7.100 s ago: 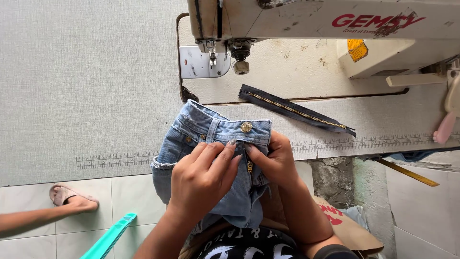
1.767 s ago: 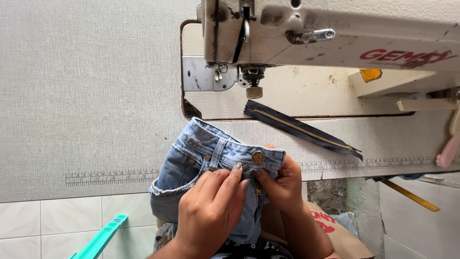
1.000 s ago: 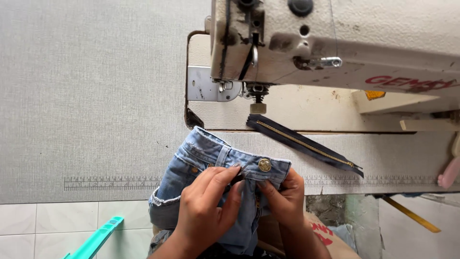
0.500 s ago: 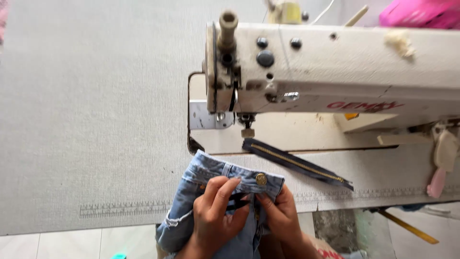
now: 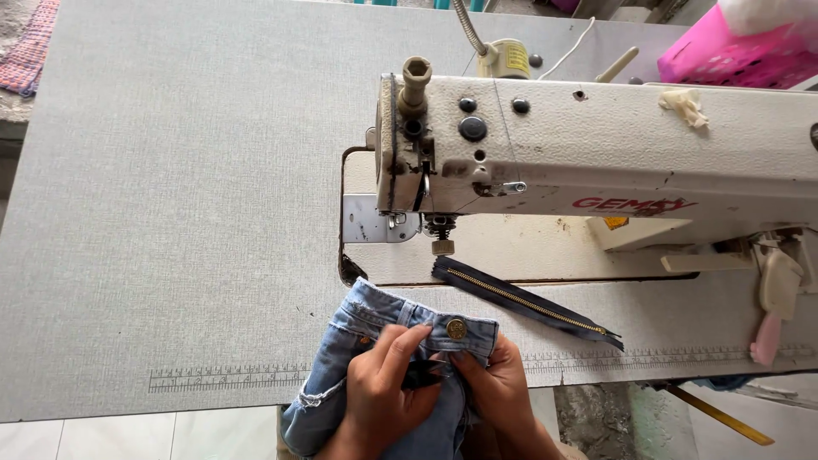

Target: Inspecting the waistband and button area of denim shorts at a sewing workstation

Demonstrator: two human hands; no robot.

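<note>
Both hands pinch the faded blue denim garment (image 5: 400, 375) at its brass-buttoned waistband — left hand (image 5: 388, 396) and right hand (image 5: 498, 388) closed on the cloth, steadying the fly near the dark brass-toothed zipper (image 5: 524, 300).

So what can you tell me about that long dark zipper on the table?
The zipper is a loose strip of dark navy tape with gold-coloured teeth down its middle, closed as far as can be seen. It lies flat and slanted on the grey table, one end under the sewing machine needle area. Neither hand touches it; the jeans lie just beside it.
</note>
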